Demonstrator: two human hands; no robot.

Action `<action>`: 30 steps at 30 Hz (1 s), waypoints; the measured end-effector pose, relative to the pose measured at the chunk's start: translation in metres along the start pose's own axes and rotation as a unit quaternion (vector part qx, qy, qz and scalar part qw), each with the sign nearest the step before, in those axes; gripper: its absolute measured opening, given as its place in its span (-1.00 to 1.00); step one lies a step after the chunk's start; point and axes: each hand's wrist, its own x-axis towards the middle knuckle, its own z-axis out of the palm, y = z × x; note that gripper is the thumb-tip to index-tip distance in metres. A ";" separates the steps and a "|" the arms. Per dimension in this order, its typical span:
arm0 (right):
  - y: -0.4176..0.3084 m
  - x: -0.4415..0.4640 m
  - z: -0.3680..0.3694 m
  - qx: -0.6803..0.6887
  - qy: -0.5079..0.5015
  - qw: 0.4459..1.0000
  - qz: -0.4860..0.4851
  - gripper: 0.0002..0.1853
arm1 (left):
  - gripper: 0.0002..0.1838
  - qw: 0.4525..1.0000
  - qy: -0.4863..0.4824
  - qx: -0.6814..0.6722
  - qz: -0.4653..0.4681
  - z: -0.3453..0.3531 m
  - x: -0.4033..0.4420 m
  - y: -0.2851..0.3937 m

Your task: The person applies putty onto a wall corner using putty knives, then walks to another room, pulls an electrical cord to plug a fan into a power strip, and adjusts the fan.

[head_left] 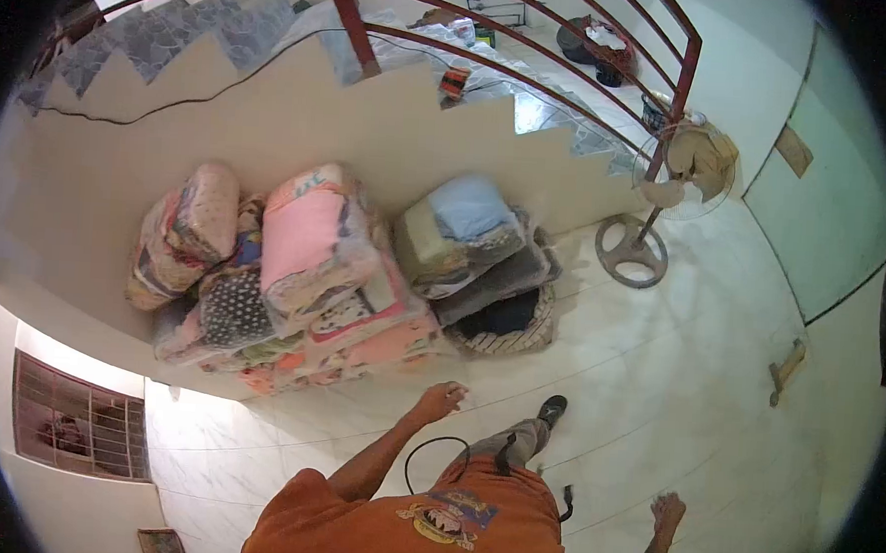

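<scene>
From the head camera, we've got our left hand (441,402) out in front, fingers loosely curled and nothing in the grasp, just beside the low peach-and-orange patterned fabric bundle (389,346) at the foot of the pile. Our right hand (668,511) hangs over the pale marbled tile floor (617,406), loosely bent and apparently empty, though blur hides the fingers. Up by the cream wall (371,123) sits the big pink folded bundle in clear plastic (310,235), resting on other bundles; to its right, the olive-and-light-blue bundle (461,227) tops a dark grey one (497,289). We'd call these soft, bulky and squashy, more awkward than heavy, nothing fragile, but that plastic looks slippery! Pinching the film could tear it, so we'd favour both palms low, spread under opposite ends, hugging the bulk close.
</scene>
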 end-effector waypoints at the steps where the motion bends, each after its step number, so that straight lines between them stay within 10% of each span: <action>1: -0.043 0.010 0.031 -0.008 0.008 1.000 -0.001 -0.64 | -0.67 1.000 0.011 -0.016 -0.014 0.004 0.026 0.006; 3: -0.059 0.084 0.038 -0.045 -0.177 0.976 -0.116 -0.57 | -0.67 0.997 0.033 -0.045 -0.049 0.025 0.076 0.012; 14: -0.155 0.175 0.105 -0.114 -0.127 0.979 0.108 -0.56 | -0.65 0.994 0.042 -0.050 0.093 0.080 0.401 0.228; 23: -0.361 0.392 0.204 -0.226 -0.125 0.964 0.061 -0.73 | -0.61 0.985 0.159 -0.061 0.016 0.143 0.551 0.269; 26: -0.460 0.532 0.235 -0.709 -0.267 0.568 -0.322 -0.75 | -0.60 0.971 0.189 -0.138 -0.057 0.172 0.572 0.299; 27: -0.499 0.558 0.255 -0.715 -0.259 0.542 -0.359 -0.71 | -0.60 0.960 0.209 -0.170 -0.078 0.180 0.575 0.306; 30: -0.611 0.619 0.329 -0.359 -0.295 0.866 -0.181 -0.57 | -0.62 0.941 0.257 -0.189 -0.110 0.196 0.583 0.332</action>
